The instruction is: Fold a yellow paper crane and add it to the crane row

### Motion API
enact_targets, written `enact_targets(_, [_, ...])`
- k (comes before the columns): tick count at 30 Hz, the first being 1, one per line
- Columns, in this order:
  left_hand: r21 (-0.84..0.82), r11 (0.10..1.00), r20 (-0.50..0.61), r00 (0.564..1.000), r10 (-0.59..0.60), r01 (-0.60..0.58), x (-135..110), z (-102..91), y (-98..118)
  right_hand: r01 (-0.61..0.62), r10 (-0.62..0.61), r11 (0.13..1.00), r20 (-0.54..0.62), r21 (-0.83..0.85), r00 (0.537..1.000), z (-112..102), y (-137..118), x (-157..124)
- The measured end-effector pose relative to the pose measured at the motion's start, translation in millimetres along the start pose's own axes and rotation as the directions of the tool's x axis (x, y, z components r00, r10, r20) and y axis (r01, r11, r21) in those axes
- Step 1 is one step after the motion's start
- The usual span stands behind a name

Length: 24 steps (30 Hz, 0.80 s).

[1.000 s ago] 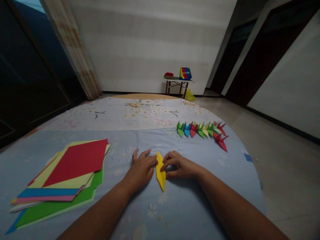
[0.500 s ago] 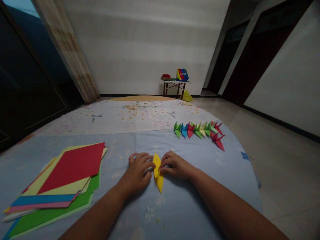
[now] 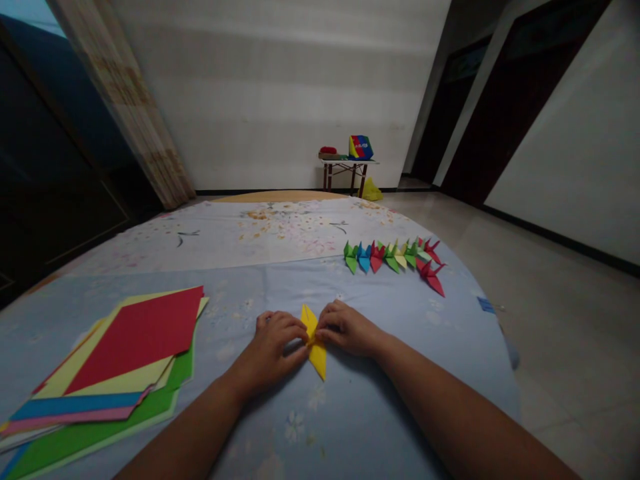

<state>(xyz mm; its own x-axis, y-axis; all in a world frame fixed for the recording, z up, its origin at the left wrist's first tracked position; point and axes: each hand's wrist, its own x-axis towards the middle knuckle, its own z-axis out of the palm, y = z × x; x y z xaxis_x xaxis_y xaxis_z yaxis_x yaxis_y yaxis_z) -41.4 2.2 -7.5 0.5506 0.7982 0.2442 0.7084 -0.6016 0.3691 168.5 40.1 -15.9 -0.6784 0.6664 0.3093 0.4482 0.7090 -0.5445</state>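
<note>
The person sits or stands at a round counter [image 3: 275, 196] laid with a pale blue flowered cloth [image 3: 380, 427]; a whiter flowered band covers its far part. Near the middle of the counter a narrow yellow folded paper [image 3: 319, 365] lies between the two hands, one pointed end toward the far side and the other toward the near side, slightly right.

The right hand [image 3: 350, 330] comes in from the right, its thumb and forefinger pinching the yellow folded paper around its middle, the other fingers curled. The left hand [image 3: 277, 343] rests at the left of the paper, its thumb and forefinger tips touching it, with a gap between them farther back; whether they pinch it, one cannot tell.

To the left lies an uneven stack of coloured sheets [image 3: 100, 400], a red sheet [image 3: 140, 340] on top. Far right stands a close row of folded paper cranes [image 3: 377, 259] in green, blue, red and pale yellow, with a red crane [image 3: 433, 279] at its right end, on the near side. Beyond the counter, a small stand [image 3: 350, 161] by the wall carries a multicoloured box [image 3: 361, 147].
</note>
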Motion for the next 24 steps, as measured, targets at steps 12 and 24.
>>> enact_targets(12, [-0.073, 0.957, -0.106, 0.951, -0.289, 0.282, 8.4, 11.1, 9.4, -0.148, 0.149, 0.977, -0.005, -0.154, 0.989, 6.6, -3.0, 5.6])
enact_targets(24, [-0.128, 0.927, -0.137, 0.92, -0.368, 0.352, 10.8, 15.1, 4.1, -0.292, 0.33, 0.894, 0.057, -0.339, 0.942, 5.5, -17.4, 14.9])
